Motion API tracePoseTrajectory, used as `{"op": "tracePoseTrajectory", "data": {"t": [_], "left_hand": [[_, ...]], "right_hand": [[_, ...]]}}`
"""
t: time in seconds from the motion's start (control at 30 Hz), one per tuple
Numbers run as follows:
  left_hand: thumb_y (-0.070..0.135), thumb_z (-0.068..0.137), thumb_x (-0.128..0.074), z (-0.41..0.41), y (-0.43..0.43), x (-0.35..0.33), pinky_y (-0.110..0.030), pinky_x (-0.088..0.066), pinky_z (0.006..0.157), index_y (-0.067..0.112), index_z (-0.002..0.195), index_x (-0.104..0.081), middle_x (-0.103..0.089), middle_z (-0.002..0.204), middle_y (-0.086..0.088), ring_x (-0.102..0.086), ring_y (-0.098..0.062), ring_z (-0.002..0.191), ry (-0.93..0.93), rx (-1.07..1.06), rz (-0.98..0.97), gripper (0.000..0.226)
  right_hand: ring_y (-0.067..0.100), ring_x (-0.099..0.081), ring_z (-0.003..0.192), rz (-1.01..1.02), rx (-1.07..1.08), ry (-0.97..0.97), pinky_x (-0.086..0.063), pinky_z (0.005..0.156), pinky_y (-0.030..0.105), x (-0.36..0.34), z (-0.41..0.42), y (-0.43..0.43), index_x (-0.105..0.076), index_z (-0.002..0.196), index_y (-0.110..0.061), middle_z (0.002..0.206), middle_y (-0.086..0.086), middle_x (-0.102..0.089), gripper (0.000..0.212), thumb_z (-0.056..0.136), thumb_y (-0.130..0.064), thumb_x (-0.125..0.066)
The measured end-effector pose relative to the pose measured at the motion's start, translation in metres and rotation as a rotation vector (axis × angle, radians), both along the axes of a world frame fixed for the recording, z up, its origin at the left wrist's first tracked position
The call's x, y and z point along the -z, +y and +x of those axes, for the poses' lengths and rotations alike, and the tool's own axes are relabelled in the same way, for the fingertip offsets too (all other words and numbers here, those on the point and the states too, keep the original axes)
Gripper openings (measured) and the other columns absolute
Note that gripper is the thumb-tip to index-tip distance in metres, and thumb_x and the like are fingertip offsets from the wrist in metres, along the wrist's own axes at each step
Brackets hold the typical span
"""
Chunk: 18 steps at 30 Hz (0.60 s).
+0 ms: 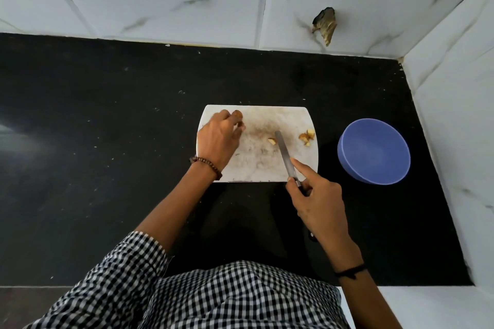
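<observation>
Knife held over board; brown lump gripped at the far left corner.

Left hand is laid on the board's far left part, fingers curled round the lump, which is mostly hidden beneath them. The knife handle is clasped by the right hand at the board's near edge, thumb and lower fingers wrapped on it, forefinger stretched straight out beside the blade. The blade is angled away and slightly left, tip just beside one pale cut bit near the board's middle; whether they touch cannot be told. A small pile of cut bits is seen at the board's right edge. A blue bowl is set on the black counter right of the board, apart from it.
</observation>
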State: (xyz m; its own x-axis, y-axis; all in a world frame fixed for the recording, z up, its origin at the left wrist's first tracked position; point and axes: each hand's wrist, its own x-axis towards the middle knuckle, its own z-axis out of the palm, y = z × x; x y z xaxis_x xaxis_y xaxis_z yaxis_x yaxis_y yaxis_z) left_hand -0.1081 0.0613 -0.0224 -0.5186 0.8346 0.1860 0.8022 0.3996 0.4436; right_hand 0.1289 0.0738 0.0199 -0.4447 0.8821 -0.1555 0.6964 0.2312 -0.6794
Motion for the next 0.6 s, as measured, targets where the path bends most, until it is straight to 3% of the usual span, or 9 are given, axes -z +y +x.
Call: {"op": "tracePoseTrajectory", "data": {"t": [0.2, 0.33, 0.47, 0.6], "left_hand": [[0.023, 0.09, -0.064, -0.013, 0.002, -0.003, -0.03, -0.038, 0.053, 0.019, 0.1, -0.071, -0.061, 0.087, 0.002, -0.056, -0.018, 0.087, 0.095, -0.041, -0.119, 0.013], [0.025, 0.087, -0.067, -0.004, 0.002, -0.007, -0.028, -0.033, 0.051, 0.021, 0.102, -0.067, -0.062, 0.092, 0.004, -0.058, -0.017, 0.088, 0.11, -0.015, -0.074, 0.016], [0.022, 0.087, -0.068, 0.013, 0.008, -0.003, -0.027, -0.036, 0.046, 0.018, 0.106, -0.07, -0.063, 0.1, 0.002, -0.06, -0.015, 0.089, 0.026, 0.211, -0.032, 0.019], [0.022, 0.087, -0.068, 0.03, 0.022, 0.008, -0.021, -0.036, 0.051, 0.024, 0.113, -0.069, -0.06, 0.108, 0.001, -0.059, -0.016, 0.093, -0.02, 0.388, -0.093, 0.026]], "right_hand": [[0.013, -0.062, 0.054, -0.01, -0.011, 0.01, -0.059, 0.057, 0.037, 0.002, -0.007, 0.001, -0.053, 0.142, -0.035, 0.06, -0.003, -0.061, 0.047, 0.095, -0.036, -0.062], [0.013, -0.063, 0.055, -0.004, 0.019, 0.017, -0.06, 0.058, 0.037, 0.005, -0.006, 0.004, -0.052, 0.142, -0.035, 0.062, -0.003, -0.061, 0.048, 0.095, -0.037, -0.062], [0.013, -0.064, 0.059, -0.022, 0.054, 0.023, -0.061, 0.062, 0.036, 0.006, -0.003, 0.007, -0.05, 0.145, -0.031, 0.065, -0.003, -0.062, 0.051, 0.096, -0.035, -0.061], [0.013, -0.066, 0.062, -0.047, 0.092, 0.029, -0.062, 0.065, 0.038, 0.008, -0.002, 0.008, -0.047, 0.146, -0.029, 0.069, -0.003, -0.063, 0.052, 0.096, -0.037, -0.059]]}}
